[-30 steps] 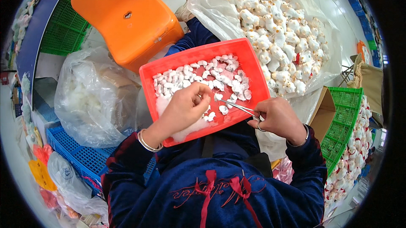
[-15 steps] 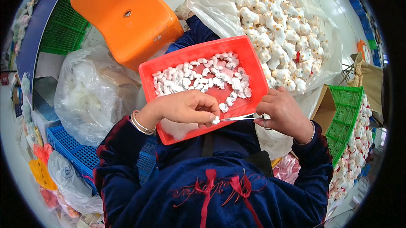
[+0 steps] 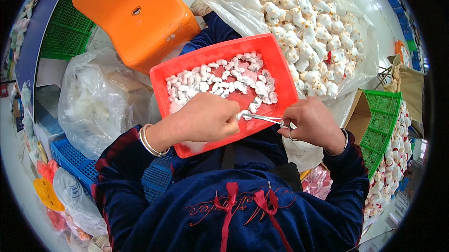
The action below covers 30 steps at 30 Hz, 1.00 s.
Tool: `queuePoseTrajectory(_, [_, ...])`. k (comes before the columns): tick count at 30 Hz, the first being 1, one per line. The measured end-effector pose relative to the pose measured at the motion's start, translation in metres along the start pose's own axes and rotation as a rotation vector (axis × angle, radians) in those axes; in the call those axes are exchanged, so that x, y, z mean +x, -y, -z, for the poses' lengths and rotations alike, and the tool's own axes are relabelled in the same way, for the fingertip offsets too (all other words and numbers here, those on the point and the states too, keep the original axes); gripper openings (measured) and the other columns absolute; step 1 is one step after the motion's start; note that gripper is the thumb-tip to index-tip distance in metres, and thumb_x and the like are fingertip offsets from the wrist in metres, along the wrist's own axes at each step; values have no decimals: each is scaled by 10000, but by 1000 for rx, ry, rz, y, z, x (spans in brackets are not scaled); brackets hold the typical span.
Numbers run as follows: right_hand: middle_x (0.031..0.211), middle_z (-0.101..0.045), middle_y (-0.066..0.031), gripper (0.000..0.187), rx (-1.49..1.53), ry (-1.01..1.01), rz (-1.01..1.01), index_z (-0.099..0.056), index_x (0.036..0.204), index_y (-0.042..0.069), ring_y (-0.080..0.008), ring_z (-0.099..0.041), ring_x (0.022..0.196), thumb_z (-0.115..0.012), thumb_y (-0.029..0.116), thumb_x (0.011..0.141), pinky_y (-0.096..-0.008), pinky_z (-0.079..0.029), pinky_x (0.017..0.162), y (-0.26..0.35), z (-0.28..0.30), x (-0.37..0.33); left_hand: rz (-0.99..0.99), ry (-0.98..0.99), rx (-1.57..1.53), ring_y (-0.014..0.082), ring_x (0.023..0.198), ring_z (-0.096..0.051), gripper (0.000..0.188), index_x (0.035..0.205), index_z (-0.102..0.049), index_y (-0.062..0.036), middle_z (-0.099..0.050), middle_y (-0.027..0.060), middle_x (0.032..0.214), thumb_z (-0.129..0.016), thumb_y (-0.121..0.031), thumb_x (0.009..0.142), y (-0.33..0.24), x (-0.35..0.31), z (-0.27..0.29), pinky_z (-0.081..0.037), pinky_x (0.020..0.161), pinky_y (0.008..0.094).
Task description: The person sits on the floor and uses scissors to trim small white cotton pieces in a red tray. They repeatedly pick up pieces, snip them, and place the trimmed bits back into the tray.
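My left hand (image 3: 203, 117), closed with the fingers curled in, pinches a small white fabric piece (image 3: 239, 115) over the near side of the red tray (image 3: 161, 93). My right hand (image 3: 312, 122) grips silver forceps (image 3: 269, 118) by the finger rings. The metal tips point left and meet the white piece at my left fingers; whether they are inside it or just against it is hard to tell. Inside the tray lie many small white curved pieces (image 3: 189, 83). A tuft of white stuffing (image 3: 194, 146) sits at its near left corner, partly behind my left wrist.
Beyond the tray stands an orange plastic stool (image 3: 135, 22). A clear bag full of white plush toys (image 3: 306, 36) is at the far right. To the left are a bag of white stuffing (image 3: 91, 107) and a blue crate (image 3: 75, 158). A green crate (image 3: 381, 125) stands right.
My left hand has turned over, its back now up and its fingers curled tighter. The forceps have swung to slope down rightward, with blades more visible. The tray has shifted slightly up and left.
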State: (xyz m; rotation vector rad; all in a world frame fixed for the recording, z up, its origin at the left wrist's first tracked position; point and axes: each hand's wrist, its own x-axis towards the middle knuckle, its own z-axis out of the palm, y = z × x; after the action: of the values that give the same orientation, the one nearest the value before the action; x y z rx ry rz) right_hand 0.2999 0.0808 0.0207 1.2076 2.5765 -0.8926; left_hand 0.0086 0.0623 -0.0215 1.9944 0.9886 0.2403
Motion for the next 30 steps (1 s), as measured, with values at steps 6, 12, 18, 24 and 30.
queuePoseTrajectory(6, [659,-656,-133,275,189,-109,-401,-713,762,33,-315,-671,632,-852,267,719,-386,-515,569,-18,-13,-17,184,-483,-312,192,608,-598,171,739,-577,-7,-617,67,677,-584,-68,899,51,-26,5,-463,579,370])
queuePoseTrajectory(12, [683,-651,-81,247,-44,-185,-69,-657,724,95,-290,-655,707,-843,256,718,-420,-467,643,-8,-19,-6,41,-365,-723,106,952,-655,229,1179,-667,-13,-697,26,991,-607,-68,965,25,1,-9,-531,784,259])
queuePoseTrajectory(18, [706,-658,-64,222,-109,-148,-49,-667,752,107,-270,-650,763,-832,254,724,-418,-424,706,1,-7,-4,-7,-105,-630,62,874,-644,169,1083,-698,-13,-709,19,943,-690,-64,922,13,13,-24,-523,752,232])
queuePoseTrajectory(24, [675,-652,-84,232,9,-112,-35,-680,748,77,-301,-655,695,-838,245,723,-416,-463,632,1,-7,-7,60,-169,-656,42,773,-614,66,940,-689,4,-683,3,842,-689,-30,883,13,4,-20,-502,702,221])
queuePoseTrajectory(30, [584,-596,-60,270,451,235,-198,-679,747,29,-178,-551,524,-850,237,770,-318,-435,528,-1,1,-2,106,-177,-696,67,773,-628,86,922,-685,4,-691,18,847,-625,15,862,9,0,-20,-514,714,238])
